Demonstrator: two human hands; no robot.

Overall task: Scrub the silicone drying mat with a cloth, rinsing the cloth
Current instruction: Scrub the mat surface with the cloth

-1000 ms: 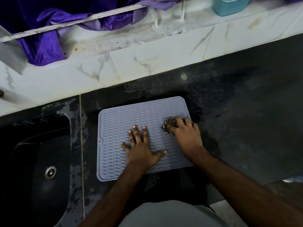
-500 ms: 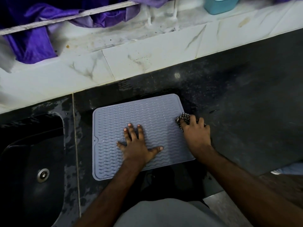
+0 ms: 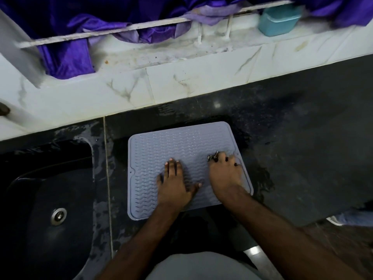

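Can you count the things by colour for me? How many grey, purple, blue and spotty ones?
Grey: 1, the drying mat
Purple: 1, the hanging fabric
Blue: 1, the tub
Spotty: 1, the cloth under the right hand
Total: 4

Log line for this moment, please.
step: scrubbing | left hand: flat on mat | right hand: presses cloth near mat's right edge | sink: left of mat

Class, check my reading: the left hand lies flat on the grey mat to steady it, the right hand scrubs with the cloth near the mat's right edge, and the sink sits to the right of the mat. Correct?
One slip: the head view shows the sink to the left of the mat, not the right. The left hand does lie flat on it, and the right hand presses the cloth near its right edge.
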